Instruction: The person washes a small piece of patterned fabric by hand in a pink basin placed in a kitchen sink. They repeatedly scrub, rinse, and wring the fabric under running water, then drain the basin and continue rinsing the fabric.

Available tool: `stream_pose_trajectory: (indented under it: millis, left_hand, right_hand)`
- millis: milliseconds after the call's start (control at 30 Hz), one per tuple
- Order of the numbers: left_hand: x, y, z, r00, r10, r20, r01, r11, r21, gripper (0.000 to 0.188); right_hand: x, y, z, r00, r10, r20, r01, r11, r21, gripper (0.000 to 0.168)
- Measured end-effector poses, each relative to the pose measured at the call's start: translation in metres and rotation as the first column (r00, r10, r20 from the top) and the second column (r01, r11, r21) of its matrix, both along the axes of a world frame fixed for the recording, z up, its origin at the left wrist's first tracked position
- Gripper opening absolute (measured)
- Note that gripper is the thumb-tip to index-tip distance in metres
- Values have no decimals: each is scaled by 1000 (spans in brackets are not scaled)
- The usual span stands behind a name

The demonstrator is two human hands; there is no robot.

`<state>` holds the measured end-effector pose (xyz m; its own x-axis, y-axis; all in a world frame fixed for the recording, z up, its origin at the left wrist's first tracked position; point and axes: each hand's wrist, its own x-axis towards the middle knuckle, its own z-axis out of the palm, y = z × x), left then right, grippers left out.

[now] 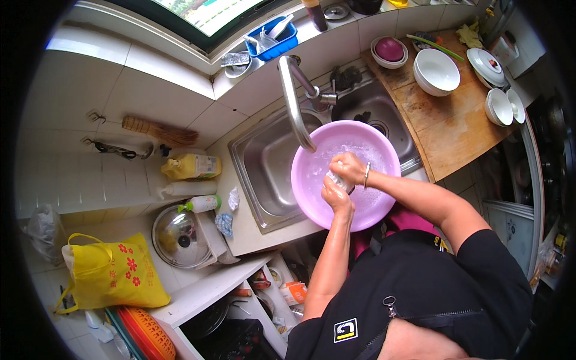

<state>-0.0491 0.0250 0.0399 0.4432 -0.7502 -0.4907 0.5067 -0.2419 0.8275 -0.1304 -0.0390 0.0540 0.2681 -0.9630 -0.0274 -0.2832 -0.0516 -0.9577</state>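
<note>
A pink plastic basin with sudsy water rests over the double-bowl steel sink. Above the water, my left hand grips a wet white cloth, partly hidden by my fingers. My right hand, with a bracelet at its wrist, clenches the other part of that cloth. Both hands are close together and look wet. The faucet's curved spout ends over the basin's far left rim.
A wooden board on the right bears white bowls and a lidded dish. Left of the sink stand a yellow detergent jug, a spray bottle and a glass lid. A yellow bag sits farther left.
</note>
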Motion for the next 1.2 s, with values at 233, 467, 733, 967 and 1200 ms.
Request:
stream_pose_trajectory:
  millis: [233,467,733,967,1200]
  left_hand:
    - [39,5,-19,940,-9,-342,77,979,188,40]
    - [38,8,-20,956,33,-291,104,891,442,42]
    - [42,10,-19,994,-45,-96,82,904,419,68]
    - [27,-7,10,979,-28,-200,107,911,399,53]
    - [68,-20,-37,515,-548,-659,332,836,-436,29]
  right_hand:
    - [-14,4,-47,723,101,-684,-259,957,-132,31]
    - [-4,-1,-50,608,26,-793,-165,982,-94,44]
    - [-1,1,-42,686,102,-720,-243,965,-95,36]
    - [-22,-11,-61,791,27,-612,-79,995,-59,22]
    - [20,66,24,997,73,-21,-75,911,-406,21]
